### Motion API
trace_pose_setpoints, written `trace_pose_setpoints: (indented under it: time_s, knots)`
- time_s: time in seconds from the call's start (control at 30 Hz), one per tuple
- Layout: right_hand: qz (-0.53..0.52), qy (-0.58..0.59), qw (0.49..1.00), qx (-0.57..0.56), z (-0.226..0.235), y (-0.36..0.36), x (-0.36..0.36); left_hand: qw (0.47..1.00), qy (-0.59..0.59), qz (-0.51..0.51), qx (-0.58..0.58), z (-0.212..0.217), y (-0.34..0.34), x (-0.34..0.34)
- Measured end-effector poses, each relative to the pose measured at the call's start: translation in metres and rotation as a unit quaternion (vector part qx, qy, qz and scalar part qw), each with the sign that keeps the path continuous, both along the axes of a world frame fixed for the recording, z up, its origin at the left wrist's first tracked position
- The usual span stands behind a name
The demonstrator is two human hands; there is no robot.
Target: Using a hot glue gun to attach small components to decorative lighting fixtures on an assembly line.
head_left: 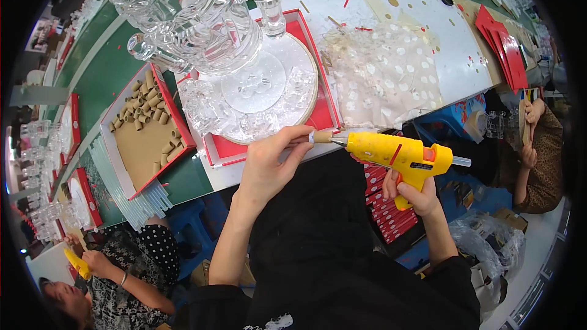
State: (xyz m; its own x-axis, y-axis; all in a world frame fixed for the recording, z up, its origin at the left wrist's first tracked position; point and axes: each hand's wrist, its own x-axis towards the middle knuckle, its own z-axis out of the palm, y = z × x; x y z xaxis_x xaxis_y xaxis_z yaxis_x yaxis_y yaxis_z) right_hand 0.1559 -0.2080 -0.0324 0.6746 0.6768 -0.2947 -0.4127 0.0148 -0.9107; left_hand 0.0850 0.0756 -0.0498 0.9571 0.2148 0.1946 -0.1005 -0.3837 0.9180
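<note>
In my right hand (416, 192) is a yellow hot glue gun (391, 153), my fingers wrapped round its handle. A clear glue stick (462, 161) pokes out of its back end. Between thumb and fingers, my left hand (273, 162) pinches a short brown cardboard tube (321, 137). The gun's metal nozzle meets the tube's right end. Just beyond my hands stands a round, glittery white base (253, 83) inside a red-lined box (328, 88). Clear glass-like pieces (205, 24) rise from the base, and smaller clear pieces lie around its rim.
A red-edged box (137, 165) with several short cardboard tubes is at left, beside a bundle of glue sticks (125, 180). A glue-spotted cloth (382, 79) covers part of the table. Red cards (501, 49) lie far right. One co-worker sits lower left with a glue gun (77, 263), another at right.
</note>
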Motion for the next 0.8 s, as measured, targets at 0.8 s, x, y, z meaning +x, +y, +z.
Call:
trace_pose_setpoints:
  time_s: [0.8]
  knots:
    - [0.027, -0.035, 0.999, -0.031, -0.0056, -0.0022, 0.0016, 1.000, -0.003, 0.019, -0.002, 0.0007, -0.0047, -0.0001]
